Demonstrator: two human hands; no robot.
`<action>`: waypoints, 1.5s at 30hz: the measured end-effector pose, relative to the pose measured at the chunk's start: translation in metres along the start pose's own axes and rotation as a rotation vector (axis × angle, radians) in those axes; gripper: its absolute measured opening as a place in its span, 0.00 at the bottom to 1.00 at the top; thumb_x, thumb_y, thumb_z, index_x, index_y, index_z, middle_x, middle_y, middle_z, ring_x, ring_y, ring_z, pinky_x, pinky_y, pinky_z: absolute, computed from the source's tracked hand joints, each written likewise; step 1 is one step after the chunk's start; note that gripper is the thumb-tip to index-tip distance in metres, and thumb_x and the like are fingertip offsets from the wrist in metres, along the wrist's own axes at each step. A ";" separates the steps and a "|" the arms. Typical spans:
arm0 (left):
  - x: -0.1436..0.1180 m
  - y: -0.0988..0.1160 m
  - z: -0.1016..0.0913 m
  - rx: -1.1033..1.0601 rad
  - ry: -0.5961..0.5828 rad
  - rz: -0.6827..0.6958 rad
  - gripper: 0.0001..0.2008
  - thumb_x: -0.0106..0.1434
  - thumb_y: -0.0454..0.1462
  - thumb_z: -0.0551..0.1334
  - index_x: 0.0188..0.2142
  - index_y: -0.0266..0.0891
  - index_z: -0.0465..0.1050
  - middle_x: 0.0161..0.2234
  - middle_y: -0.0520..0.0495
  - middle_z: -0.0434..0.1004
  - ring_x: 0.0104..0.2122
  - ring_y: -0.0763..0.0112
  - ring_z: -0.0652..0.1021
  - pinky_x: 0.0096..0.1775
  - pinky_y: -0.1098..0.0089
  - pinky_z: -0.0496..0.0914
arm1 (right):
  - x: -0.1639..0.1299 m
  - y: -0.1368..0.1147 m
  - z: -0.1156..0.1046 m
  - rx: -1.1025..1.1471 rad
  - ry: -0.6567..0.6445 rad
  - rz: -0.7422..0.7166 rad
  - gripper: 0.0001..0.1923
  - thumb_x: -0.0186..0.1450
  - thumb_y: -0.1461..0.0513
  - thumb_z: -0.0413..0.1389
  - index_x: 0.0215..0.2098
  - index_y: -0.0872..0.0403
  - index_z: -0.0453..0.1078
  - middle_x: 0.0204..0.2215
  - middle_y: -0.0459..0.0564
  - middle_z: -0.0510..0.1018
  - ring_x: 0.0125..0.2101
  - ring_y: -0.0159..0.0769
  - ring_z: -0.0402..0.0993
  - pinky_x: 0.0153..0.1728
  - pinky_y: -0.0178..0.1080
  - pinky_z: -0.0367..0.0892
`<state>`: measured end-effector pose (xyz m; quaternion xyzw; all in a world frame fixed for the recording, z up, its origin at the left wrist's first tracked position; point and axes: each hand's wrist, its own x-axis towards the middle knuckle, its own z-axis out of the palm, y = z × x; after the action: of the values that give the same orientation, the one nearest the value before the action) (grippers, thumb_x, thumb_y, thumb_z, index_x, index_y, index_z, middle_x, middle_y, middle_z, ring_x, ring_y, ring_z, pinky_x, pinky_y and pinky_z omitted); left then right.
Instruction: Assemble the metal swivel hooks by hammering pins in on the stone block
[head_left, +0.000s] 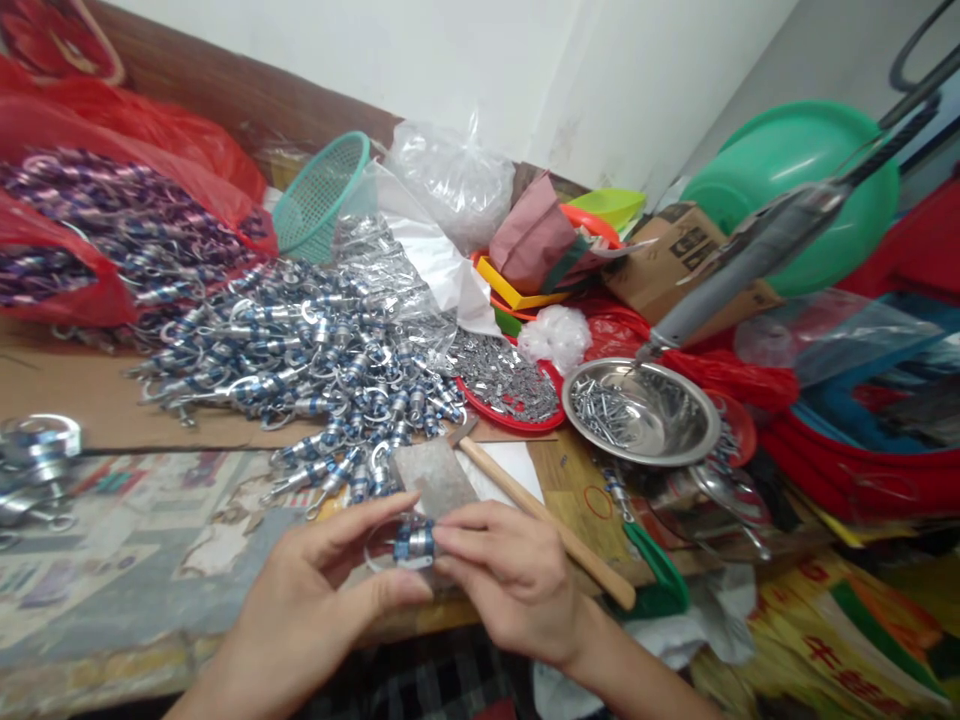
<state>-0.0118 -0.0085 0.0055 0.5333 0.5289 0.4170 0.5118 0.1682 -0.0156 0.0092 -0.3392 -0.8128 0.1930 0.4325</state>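
Observation:
Close to the table's front edge, both hands hold one small silver-and-blue metal piece (414,542) with a wire ring at its left. My left hand (315,590) grips the ring side between thumb and fingers. The fingertips of my right hand (514,575) pinch the other end, hiding it. Just beyond the fingers lies a flat grey metal block (435,472). A hammer (540,510) with a wooden handle rests beside it, its head toward the back. A large heap of similar blue-and-silver pieces (300,350) spreads behind my left hand.
A steel bowl (675,425) of nails or pins stands right of a red tray (551,405) of small grey parts. Red bags (112,290) hold purple-and-blue pieces at left. A grey pole-like tool (750,260) slants over the bowl. A green basket (322,200) leans at the back.

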 end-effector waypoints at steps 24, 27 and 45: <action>0.041 -0.008 -0.020 -0.404 -0.453 -0.338 0.45 0.45 0.30 0.69 0.58 0.44 0.48 0.31 0.52 0.72 0.30 0.70 0.75 0.33 0.69 0.66 | 0.067 0.159 -0.063 -0.795 -0.207 0.600 0.15 0.57 0.71 0.50 0.38 0.57 0.75 0.37 0.53 0.79 0.39 0.37 0.74 0.44 0.34 0.65; 0.041 -0.009 -0.019 -0.423 -0.460 -0.319 0.44 0.46 0.30 0.69 0.59 0.44 0.48 0.30 0.53 0.74 0.28 0.72 0.75 0.32 0.70 0.66 | 0.062 0.155 -0.065 -0.764 -0.158 0.561 0.17 0.60 0.70 0.48 0.45 0.56 0.72 0.40 0.51 0.78 0.41 0.34 0.73 0.45 0.33 0.64; 0.039 -0.010 -0.018 -0.402 -0.456 -0.339 0.40 0.47 0.30 0.68 0.57 0.42 0.51 0.28 0.54 0.71 0.28 0.72 0.74 0.28 0.72 0.65 | 0.069 0.164 -0.064 -0.539 -0.087 0.596 0.11 0.59 0.70 0.51 0.35 0.56 0.74 0.35 0.55 0.75 0.40 0.41 0.70 0.44 0.40 0.61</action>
<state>-0.0270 0.0316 -0.0057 0.4057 0.3893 0.2922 0.7736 0.2575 0.1496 -0.0152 -0.6527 -0.7179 0.1042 0.2185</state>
